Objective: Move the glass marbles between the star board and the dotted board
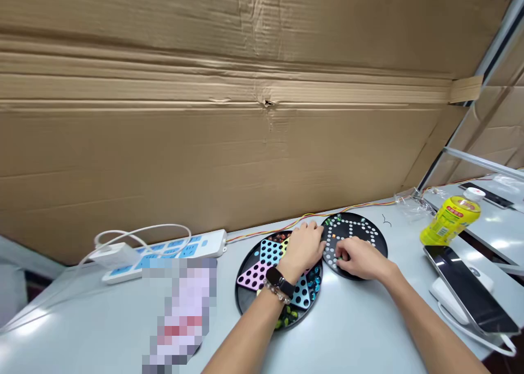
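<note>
My left hand (pixel 303 244), with a black watch and a beaded bracelet on its wrist, lies across a round Chinese checkers board (pixel 250 303). Its fingers are loosely bent and reach the board's right rim, with nothing visible in them. Coloured star points with holes show on the board; blue marbles (pixel 314 282) and yellow-green marbles (pixel 286 316) lie in its edge pockets. Beside it is a round black disc with white dots (pixel 374 243). Over its lower part, my right hand (pixel 360 258) is pinched on what looks like a small greenish marble, mostly hidden. A few green marbles (pixel 339 217) sit near the disc's far rim.
A white power strip (pixel 213 244) with a plugged-in charger and cable stands at left, near a pixelated item (pixel 184 314). At right are a yellow drink bottle (pixel 452 218), a dark phone (pixel 470 289) on a white device, and clear plastic wrap (pixel 411 205). Cardboard (pixel 204 161) walls the back.
</note>
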Motion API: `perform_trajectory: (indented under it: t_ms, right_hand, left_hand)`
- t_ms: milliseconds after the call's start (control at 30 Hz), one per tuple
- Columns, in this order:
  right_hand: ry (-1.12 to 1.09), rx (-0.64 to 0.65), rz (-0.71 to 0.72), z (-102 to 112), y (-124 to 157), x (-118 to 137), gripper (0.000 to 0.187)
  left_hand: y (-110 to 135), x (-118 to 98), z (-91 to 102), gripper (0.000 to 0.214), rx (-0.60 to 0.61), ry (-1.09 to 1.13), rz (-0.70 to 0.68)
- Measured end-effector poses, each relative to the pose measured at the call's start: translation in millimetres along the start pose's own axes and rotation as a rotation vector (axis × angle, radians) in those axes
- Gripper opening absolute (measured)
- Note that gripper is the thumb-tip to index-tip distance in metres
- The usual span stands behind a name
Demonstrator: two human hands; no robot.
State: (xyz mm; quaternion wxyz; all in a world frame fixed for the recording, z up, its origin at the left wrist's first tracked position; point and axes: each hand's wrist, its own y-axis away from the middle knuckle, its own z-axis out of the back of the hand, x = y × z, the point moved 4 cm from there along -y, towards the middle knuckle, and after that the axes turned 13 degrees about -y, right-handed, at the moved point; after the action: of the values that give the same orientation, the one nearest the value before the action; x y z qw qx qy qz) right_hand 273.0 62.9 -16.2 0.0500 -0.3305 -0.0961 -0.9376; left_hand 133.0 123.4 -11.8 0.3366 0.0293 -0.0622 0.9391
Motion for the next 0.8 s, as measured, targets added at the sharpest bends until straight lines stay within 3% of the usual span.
perform_trajectory:
  t_ms: [133,267,367,467,800]
  right_hand:
    - [-0.051,-0.003,0.007,-3.2,-3.4,0.8,0.009]
    - [-0.252,-0.002,0.044,-9.3,-13.7,-6.2,0.009]
    - [-0.345,-0.068,0.054,-8.4,-19.3,-13.4,0.010]
    - [-0.296,-0.120,0.049,-5.3,-18.9,-15.2,0.011]
    - [-0.093,-0.111,0.062,-7.4,-14.5,-7.4,0.016]
  left_hand:
    - [-1.9,-4.1,-4.1,0.023,0.018,-0.053,0.020]
    - [-3.6,-8.2,-3.3,0.020,0.028,-0.080,0.030]
    - [-3.2,-12.0,-0.9,0.021,0.035,-0.082,0.026]
    - [-2.0,-13.7,0.4,0.024,0.042,-0.070,0.018]
    - [-0.7,-9.5,1.9,0.019,0.043,0.021,0.014]
